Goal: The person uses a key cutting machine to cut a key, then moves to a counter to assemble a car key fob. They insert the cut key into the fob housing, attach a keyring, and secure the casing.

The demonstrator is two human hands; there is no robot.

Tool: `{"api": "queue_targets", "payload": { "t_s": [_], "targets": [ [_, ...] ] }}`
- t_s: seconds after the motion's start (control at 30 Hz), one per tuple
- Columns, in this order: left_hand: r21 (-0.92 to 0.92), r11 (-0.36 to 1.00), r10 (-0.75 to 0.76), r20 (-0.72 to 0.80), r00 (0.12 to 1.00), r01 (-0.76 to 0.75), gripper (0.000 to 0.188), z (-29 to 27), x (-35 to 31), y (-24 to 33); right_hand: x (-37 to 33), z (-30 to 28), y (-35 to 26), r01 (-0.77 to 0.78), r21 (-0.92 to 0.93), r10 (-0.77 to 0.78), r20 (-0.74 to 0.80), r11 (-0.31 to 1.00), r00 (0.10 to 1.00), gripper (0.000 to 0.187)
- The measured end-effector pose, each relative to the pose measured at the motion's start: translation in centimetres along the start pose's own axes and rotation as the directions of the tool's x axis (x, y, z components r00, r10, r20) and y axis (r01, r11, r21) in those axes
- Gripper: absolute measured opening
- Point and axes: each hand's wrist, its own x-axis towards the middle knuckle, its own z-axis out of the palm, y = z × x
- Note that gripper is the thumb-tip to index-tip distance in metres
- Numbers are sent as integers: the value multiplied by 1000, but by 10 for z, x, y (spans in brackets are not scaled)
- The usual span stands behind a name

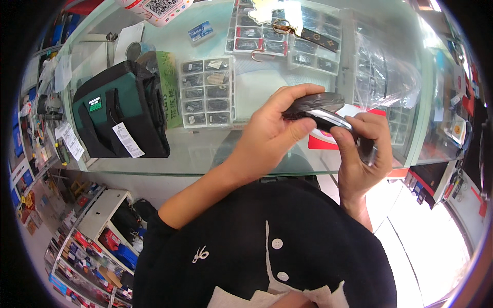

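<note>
Above the front of the glass counter, both of my hands are closed on one dark, hand-sized object (314,102) with a rounded, ribbed black end and a shiny silver edge. Its exact kind cannot be made out. My left hand (272,123) pinches the rounded end, fingers over the top and thumb below along the silver edge. With thumb and bent fingers, my right hand (362,149) grips the other end, where a glossy dark part (366,148) shows between them. The fingers hide much of the object.
A green and black tool bag (118,110) stands on the left of the glass counter (205,149). Beyond my hands are clear compartment boxes (205,92) of small dark pieces, a brown strap keychain (316,38) and plastic bags (390,77). Shelves (87,251) line the lower left.
</note>
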Motion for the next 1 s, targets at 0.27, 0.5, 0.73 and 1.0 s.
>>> {"api": "queue_targets", "payload": {
  "t_s": [0.27,0.5,0.73,1.0],
  "targets": [
    [189,981,-61,85,995,44,43,-4,2,6,3,1,-2,44,-27,-44,30,999,999,29],
    [-131,979,-160,-10,987,158,47,0,2,4,15,-12,2,-413,407,380,164,815,910,26],
    [-103,984,-147,-23,989,144,44,2,2,5,20,-12,14,-707,569,463,536,420,706,36],
    [90,982,-166,0,986,165,41,0,-2,8,6,-9,11,-506,443,374,353,740,857,18]
  ]
}}
